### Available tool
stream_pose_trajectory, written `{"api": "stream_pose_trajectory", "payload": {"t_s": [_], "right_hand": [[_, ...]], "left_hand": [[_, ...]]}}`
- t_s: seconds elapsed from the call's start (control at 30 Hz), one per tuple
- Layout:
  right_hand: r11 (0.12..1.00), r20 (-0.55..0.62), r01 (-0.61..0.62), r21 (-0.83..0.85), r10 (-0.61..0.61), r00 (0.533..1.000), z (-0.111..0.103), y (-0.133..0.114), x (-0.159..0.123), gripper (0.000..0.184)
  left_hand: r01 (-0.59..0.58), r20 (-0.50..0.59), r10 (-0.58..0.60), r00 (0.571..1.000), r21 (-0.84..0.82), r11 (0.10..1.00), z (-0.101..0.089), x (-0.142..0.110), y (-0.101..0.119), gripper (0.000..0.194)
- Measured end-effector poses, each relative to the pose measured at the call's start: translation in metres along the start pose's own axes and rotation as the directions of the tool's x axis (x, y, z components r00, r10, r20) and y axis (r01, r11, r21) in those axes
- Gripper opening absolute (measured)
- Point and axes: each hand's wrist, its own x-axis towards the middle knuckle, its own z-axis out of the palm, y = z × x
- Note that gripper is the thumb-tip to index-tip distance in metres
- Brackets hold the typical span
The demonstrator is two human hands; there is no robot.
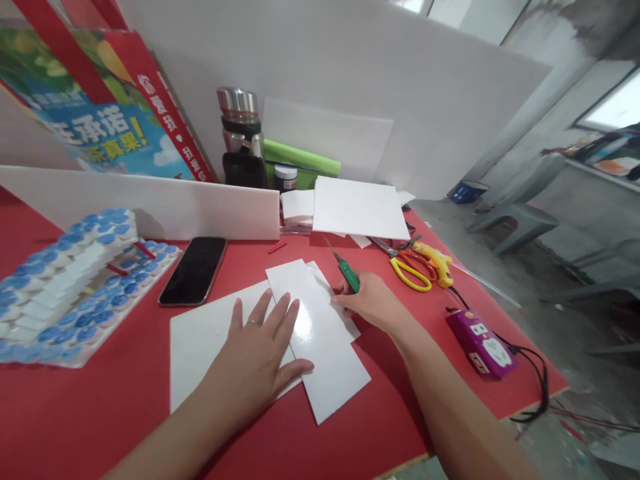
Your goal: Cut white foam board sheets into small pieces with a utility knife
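Observation:
My left hand [260, 347] lies flat with fingers spread, pressing on a narrow glossy white board [325, 347] and a larger white sheet [193, 347] under it. A ring shows on one finger. In my right hand [367, 300] is a green-handled craft knife [347, 273], its thin blade pointing up and away from me. The knuckles of that hand rest by the right edge of the narrow board, where another white strip [353, 330] partly shows beneath.
On the red table [390, 400] are a black phone [195, 270], a blue-and-white craft model [100, 280], scissors [413, 270], a yellow glue gun [434, 261] and a purple power socket [483, 343] with cables. Behind stand stacked white boards [360, 207] and a metal flask [240, 127].

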Motion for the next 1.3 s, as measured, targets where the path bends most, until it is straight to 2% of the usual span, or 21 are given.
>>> {"api": "stream_pose_trajectory", "payload": {"t_s": [0.13,0.23,0.37,0.5,0.67,0.9,1.3], "right_hand": [[0.999,-0.003,0.004,-0.032,-0.004,1.000,0.000,-0.002,-0.002,0.022],[0.992,-0.026,0.027,-0.125,-0.031,0.999,0.002,-0.005,-0.003,0.021],[0.965,-0.069,0.055,-0.256,-0.075,0.995,0.007,-0.007,-0.004,0.023],[0.950,-0.082,0.077,-0.301,-0.106,0.991,0.009,-0.008,-0.005,0.026],[0.953,-0.073,0.068,-0.295,-0.094,0.993,0.008,-0.010,-0.006,0.028],[0.955,-0.075,0.055,-0.290,-0.080,0.994,0.008,-0.010,-0.005,0.029],[0.959,-0.075,0.038,-0.282,-0.061,0.995,0.007,-0.011,-0.006,0.030]], "left_hand": [[0.040,-0.055,-0.037,0.998,0.049,0.998,-0.004,-0.004,-0.001,0.094],[0.058,-0.133,-0.047,0.990,0.086,0.995,-0.005,-0.003,0.001,0.095],[-0.012,-0.204,0.027,0.979,0.075,0.997,-0.002,0.007,0.006,0.096],[-0.054,-0.098,0.053,0.994,-0.010,0.998,0.001,0.013,0.005,0.093],[-0.007,0.006,0.008,1.000,-0.042,0.999,-0.002,0.004,-0.004,0.092],[0.034,0.013,-0.033,0.999,-0.031,0.999,-0.007,0.002,-0.009,0.091],[-0.021,0.008,0.021,1.000,-0.036,0.999,-0.002,0.008,-0.011,0.086]]}}
